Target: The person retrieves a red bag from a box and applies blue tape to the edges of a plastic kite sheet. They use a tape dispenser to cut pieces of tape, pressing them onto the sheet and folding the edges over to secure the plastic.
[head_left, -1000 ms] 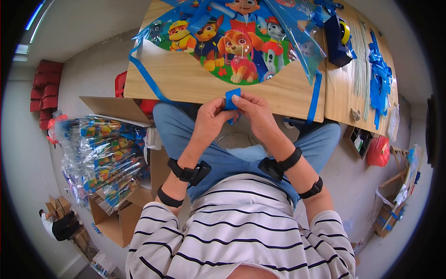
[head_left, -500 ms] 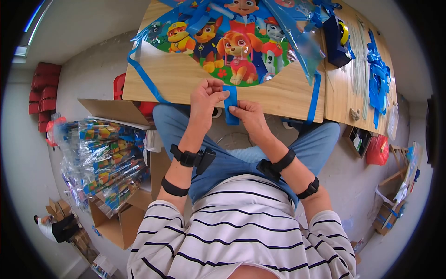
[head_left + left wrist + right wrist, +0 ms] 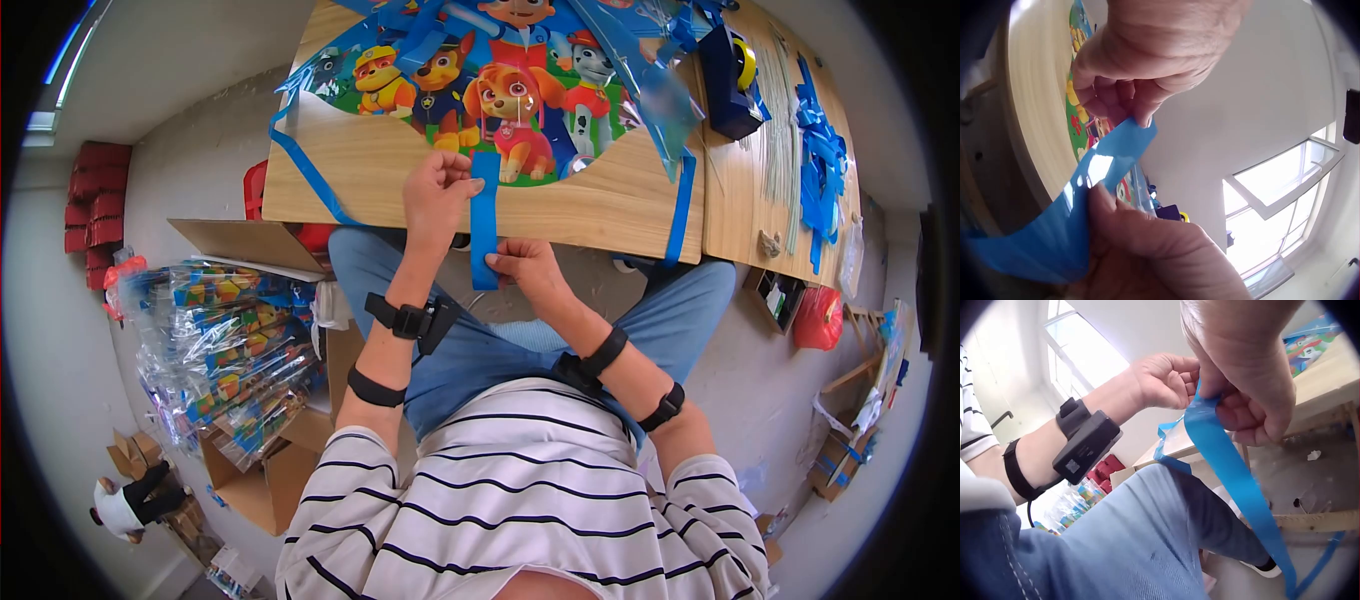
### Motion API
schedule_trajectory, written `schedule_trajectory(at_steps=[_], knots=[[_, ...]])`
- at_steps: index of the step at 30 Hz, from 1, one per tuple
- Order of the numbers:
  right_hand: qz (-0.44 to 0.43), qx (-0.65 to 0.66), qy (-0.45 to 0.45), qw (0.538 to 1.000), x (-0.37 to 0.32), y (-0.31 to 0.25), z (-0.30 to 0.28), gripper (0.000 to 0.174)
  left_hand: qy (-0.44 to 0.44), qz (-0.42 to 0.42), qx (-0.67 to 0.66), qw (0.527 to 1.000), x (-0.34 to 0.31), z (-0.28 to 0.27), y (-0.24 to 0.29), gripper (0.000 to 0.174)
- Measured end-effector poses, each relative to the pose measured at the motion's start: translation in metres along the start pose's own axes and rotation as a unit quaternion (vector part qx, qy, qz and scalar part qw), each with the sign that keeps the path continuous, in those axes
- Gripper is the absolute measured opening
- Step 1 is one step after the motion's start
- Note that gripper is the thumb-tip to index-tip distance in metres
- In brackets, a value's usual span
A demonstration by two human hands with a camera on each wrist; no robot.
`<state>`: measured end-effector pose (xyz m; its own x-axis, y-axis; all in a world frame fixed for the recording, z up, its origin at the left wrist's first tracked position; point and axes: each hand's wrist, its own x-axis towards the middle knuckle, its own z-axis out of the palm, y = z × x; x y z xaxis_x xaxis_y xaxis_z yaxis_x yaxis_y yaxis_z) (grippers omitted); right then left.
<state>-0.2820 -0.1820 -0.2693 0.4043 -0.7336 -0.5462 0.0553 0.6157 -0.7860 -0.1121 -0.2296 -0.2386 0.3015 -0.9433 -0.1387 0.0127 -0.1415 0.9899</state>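
Note:
A flat, glossy blue ribbon [image 3: 483,225] is stretched between my two hands at the table's front edge. My left hand [image 3: 435,200] pinches its upper end between thumb and fingers, close to the printed cartoon-dog sheet [image 3: 515,120]. Lower down, my right hand [image 3: 532,270] pinches the same ribbon, just off the table edge. In the left wrist view the ribbon [image 3: 1054,234] bends past the right thumb and runs on to the left. From the right hand, the ribbon [image 3: 1229,462] hangs in a long tail toward the floor in the right wrist view.
Blue strips [image 3: 305,170] trail over both sides of the wooden table [image 3: 600,215]. A tape dispenser [image 3: 730,90], thin sticks [image 3: 778,130] and a blue ribbon bundle [image 3: 820,170] lie to the right. Clear-wrapped printed packs [image 3: 240,340] fill the left, above an opened carton [image 3: 250,485].
The ribbon, first bunched small between both hands, now shows as a long straight length. My left hand has moved up and left, my right hand slightly down; the gap between them has grown.

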Motion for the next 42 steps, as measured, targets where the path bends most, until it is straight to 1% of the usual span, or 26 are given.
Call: schedule_trajectory(at_steps=[2, 4, 7, 10, 15, 19, 22, 23, 24, 25, 28, 31, 34, 42], knots=[[0.012, 0.016, 0.006, 1.000, 0.004, 0.006, 0.000, 0.011, 0.006, 0.026, 0.112, 0.993, 0.004, 0.000, -0.010, 0.026], [0.024, 0.024, 0.011, 0.999, 0.009, 0.011, -0.001, 0.011, 0.010, 0.044, 0.230, 0.972, 0.005, 0.005, -0.013, 0.025], [0.041, 0.032, 0.016, 0.999, 0.011, 0.013, -0.005, 0.013, 0.017, 0.035, 0.222, 0.974, 0.007, 0.006, -0.022, 0.025], [0.052, 0.042, 0.016, 0.998, 0.012, 0.014, -0.005, 0.014, 0.025, 0.021, 0.244, 0.969, 0.008, 0.008, -0.026, 0.025], [0.042, 0.054, 0.021, 0.997, 0.014, 0.014, -0.005, 0.016, 0.033, 0.011, 0.263, 0.964, 0.009, 0.015, -0.016, 0.026], [0.057, 0.044, 0.034, 0.997, 0.013, 0.015, -0.006, 0.017, 0.042, 0.004, 0.278, 0.960, 0.012, 0.011, -0.015, 0.025], [0.054, 0.052, 0.033, 0.997, 0.014, 0.017, -0.006, 0.017, 0.027, 0.034, 0.267, 0.963, 0.008, 0.006, -0.012, 0.027], [0.052, 0.056, 0.030, 0.997, 0.014, 0.017, -0.006, 0.017, 0.010, 0.113, 0.332, 0.936, 0.002, 0.006, -0.011, 0.028], [0.049, 0.061, 0.028, 0.997, 0.014, 0.017, -0.006, 0.016, -0.007, 0.191, 0.394, 0.899, -0.008, 0.007, -0.007, 0.029], [0.047, 0.061, 0.028, 0.997, 0.015, 0.017, -0.006, 0.016, -0.024, 0.267, 0.452, 0.851, -0.017, 0.008, -0.005, 0.030], [0.043, 0.062, 0.025, 0.997, 0.015, 0.019, -0.008, 0.015, -0.092, 0.298, 0.496, 0.810, -0.033, 0.012, -0.003, 0.042], [0.042, 0.062, 0.023, 0.997, 0.015, 0.021, -0.009, 0.014, -0.118, 0.295, 0.507, 0.801, -0.033, 0.013, -0.009, 0.049], [0.042, 0.062, 0.030, 0.997, 0.016, 0.022, -0.009, 0.013, -0.124, 0.293, 0.508, 0.801, -0.033, 0.014, -0.015, 0.053], [0.044, 0.056, 0.023, 0.997, 0.014, 0.019, -0.010, 0.014, -0.122, 0.292, 0.510, 0.800, -0.033, 0.020, -0.013, 0.053]])
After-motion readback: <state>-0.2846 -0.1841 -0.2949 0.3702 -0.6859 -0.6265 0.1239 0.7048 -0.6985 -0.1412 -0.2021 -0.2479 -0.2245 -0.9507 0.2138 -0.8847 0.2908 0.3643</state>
